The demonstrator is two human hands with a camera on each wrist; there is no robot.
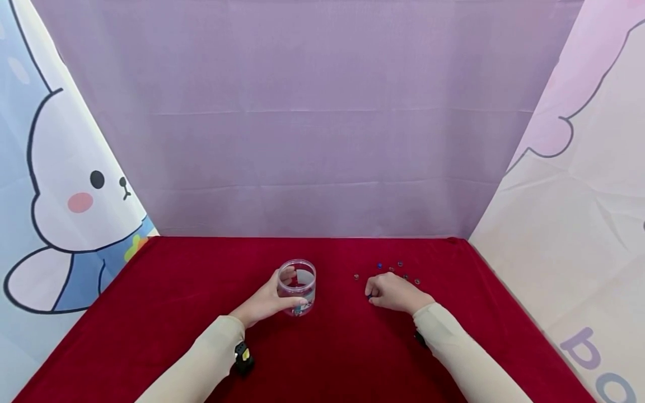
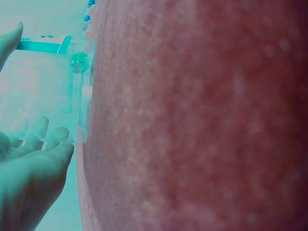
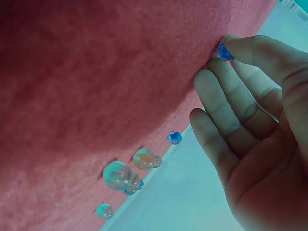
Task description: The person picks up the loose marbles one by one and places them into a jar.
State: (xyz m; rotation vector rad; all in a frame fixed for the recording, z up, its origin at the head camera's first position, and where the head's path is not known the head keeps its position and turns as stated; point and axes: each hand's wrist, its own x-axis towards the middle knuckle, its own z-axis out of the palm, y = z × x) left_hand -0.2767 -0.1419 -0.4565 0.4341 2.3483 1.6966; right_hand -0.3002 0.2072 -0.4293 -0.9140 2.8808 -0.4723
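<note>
Jar (image 1: 302, 292): clear, upright, open-topped; marble (image 2: 80, 62) at base. Glass marbles (image 3: 117, 175): scattered between jar and right edge of table (image 1: 322, 358), toward far edge. One blue marble (image 3: 225, 51): pinched.

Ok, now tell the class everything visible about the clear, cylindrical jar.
The clear cylindrical jar looks like plastic, with a round, lidless rim and printed marking on its wall. It appears to rest upright on the red velvety cloth, its side gripped by the left hand. A round, glassy marble appears inside near the base.
</note>
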